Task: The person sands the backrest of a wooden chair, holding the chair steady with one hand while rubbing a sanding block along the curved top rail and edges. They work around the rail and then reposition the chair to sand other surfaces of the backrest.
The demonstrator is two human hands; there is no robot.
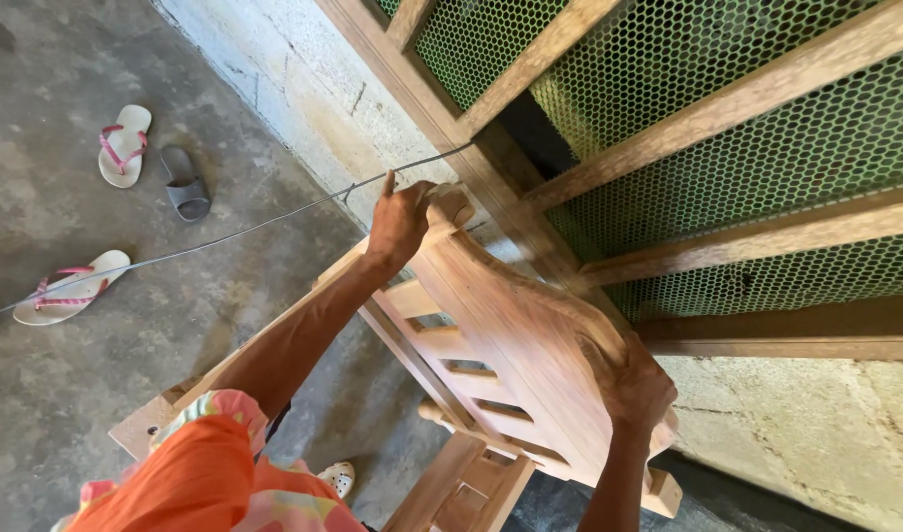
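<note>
Your left hand point(400, 223) has its grip closed on the upper corner of the wooden chair back point(506, 330), fingers curled over the carved top edge with the forefinger pointing up. Your right hand point(630, 382) lies pressed on the curved top rail at the opposite end of that chair back, fingers wrapped over the edge, so both grips are clamped on the same piece. The chair back is tilted, its slats and slots showing between your two hands, and it leans close against the wooden frame with green wire mesh point(727, 128) just beyond it. Below the chair back, more pale wooden chair parts point(466, 488) show near the bottom of the view. A thin wire point(225, 238) runs from above the chair back's upper corner out across the concrete floor point(48, 394). Well away from the chair back on that floor lie two pink-strapped sandals point(124, 144) point(69, 286) and a grey slipper point(185, 182). Your orange sleeve point(200, 473) fills the lower left.
</note>
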